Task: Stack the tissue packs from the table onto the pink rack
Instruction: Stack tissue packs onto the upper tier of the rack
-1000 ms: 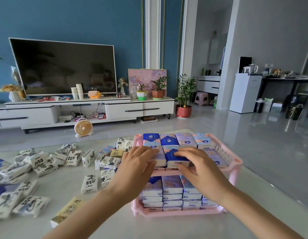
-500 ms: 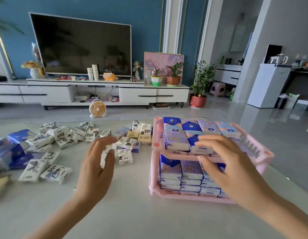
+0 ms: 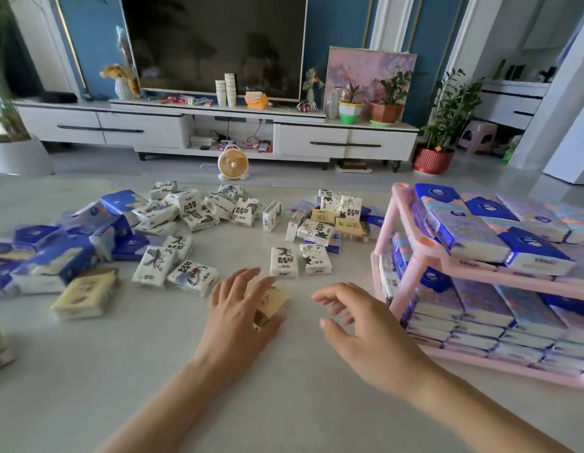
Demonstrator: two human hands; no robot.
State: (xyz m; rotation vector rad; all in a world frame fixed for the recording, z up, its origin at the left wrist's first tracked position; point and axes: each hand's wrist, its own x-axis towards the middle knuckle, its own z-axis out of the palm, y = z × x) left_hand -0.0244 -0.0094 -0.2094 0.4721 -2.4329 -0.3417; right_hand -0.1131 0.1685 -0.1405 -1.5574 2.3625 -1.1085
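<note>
A flat tan tissue pack is covered by the spread fingers of the left hand on the smooth pale table. The right hand is held empty and loosely bent, left of the pink plastic rack, where glossy rectangular packs are stacked.

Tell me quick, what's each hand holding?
Left hand: open, spread over a beige pack.
Right hand: open, empty.
</note>
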